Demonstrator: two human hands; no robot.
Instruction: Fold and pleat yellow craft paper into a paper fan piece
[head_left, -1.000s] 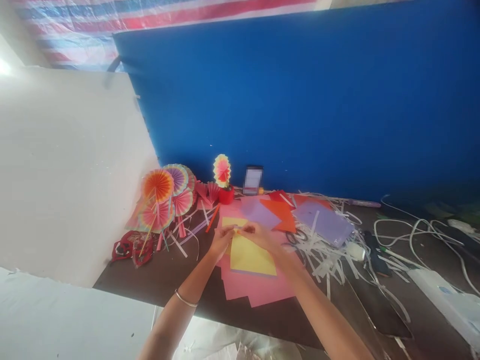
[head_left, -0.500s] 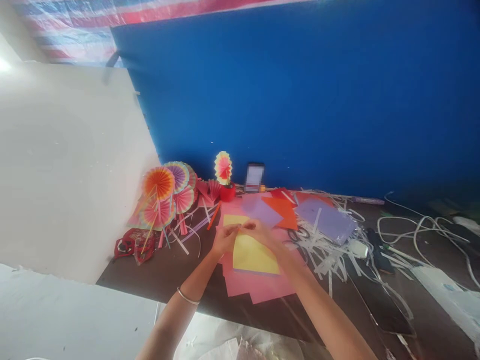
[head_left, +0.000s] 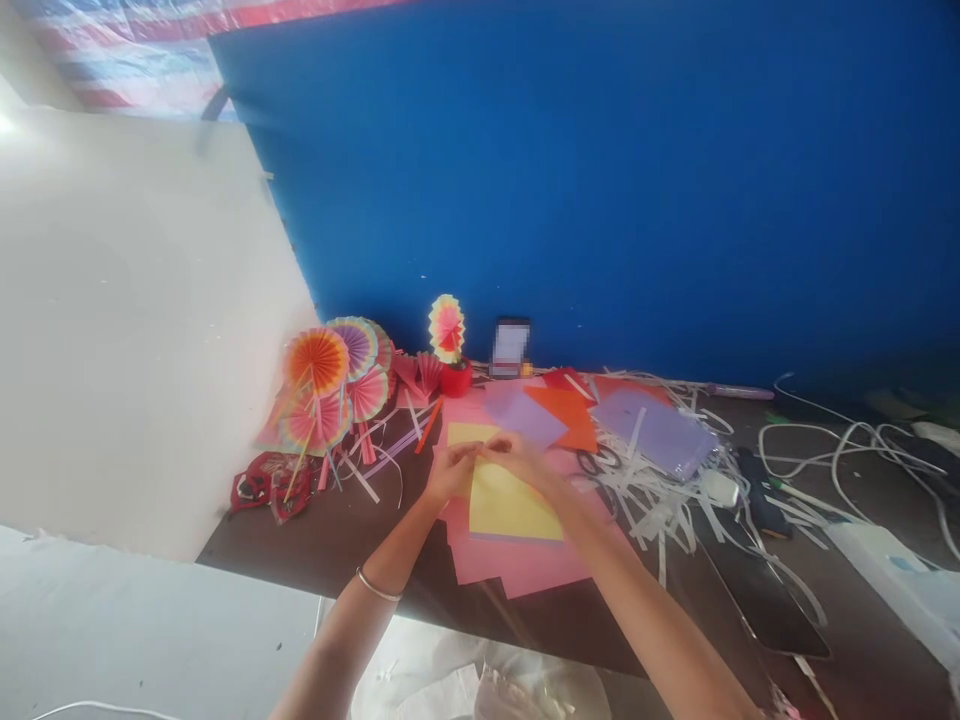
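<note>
Over the upper part of a yellow paper sheet [head_left: 514, 505], my two hands meet with their fingertips almost touching. My left hand [head_left: 452, 470] is closed in a pinch, a bangle on its wrist. Closed the same way, my right hand [head_left: 514, 455] bends in from the other side. Whatever sits between the fingertips is too small to make out. Beneath the yellow sheet lie several pink paper sheets [head_left: 480, 565]. Purple paper [head_left: 529, 420] and orange paper [head_left: 570, 415] rest just beyond my hands.
Folded paper fans [head_left: 315, 362] cluster at the left beside a red packet [head_left: 289, 490]. A small fan [head_left: 448, 328] stands in a red pot [head_left: 455, 378]. Scissors [head_left: 596, 462], white paper strips [head_left: 660, 510], a phone [head_left: 765, 595] and cables [head_left: 840, 450] spread rightward. A blue panel [head_left: 585, 180] rises behind.
The camera view has shifted slightly. Both hands stay pinched together over the yellow sheet, with only slight finger movement.
</note>
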